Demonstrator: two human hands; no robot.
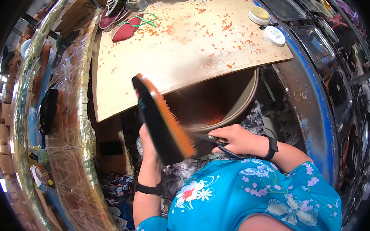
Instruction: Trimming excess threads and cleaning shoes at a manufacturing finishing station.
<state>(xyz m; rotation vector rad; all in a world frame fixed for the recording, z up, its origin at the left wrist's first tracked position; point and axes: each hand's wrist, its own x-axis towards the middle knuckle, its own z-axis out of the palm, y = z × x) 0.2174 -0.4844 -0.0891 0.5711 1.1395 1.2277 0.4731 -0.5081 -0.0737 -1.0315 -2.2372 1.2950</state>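
Head view: the left hand [147, 142] is closed around the lower part of a shoe sole [162, 117], black on its face with an orange rim, held tilted up over the round bin [243, 99] under the board; the right hand [237, 140] is closed on black-handled scissors [214, 140], whose blades meet the sole's orange edge near its lower end. The step looks like trimming the rim; it would go best with the sole turned into the blades a little at a time, the cut kept just outside the black face, and the work held over the bin so the orange shavings [214, 120] drop inside rather than on the lap.

Room is tight; the plywood board [181, 52], strewn with orange scraps, overhangs just above the sole's tip; two round tins [259, 15] sit near its right edge, red soles [127, 31] at its far left; the blue rim [316, 120] crowds the right elbow; a clear-wrapped hoop [84, 134] bounds the left.
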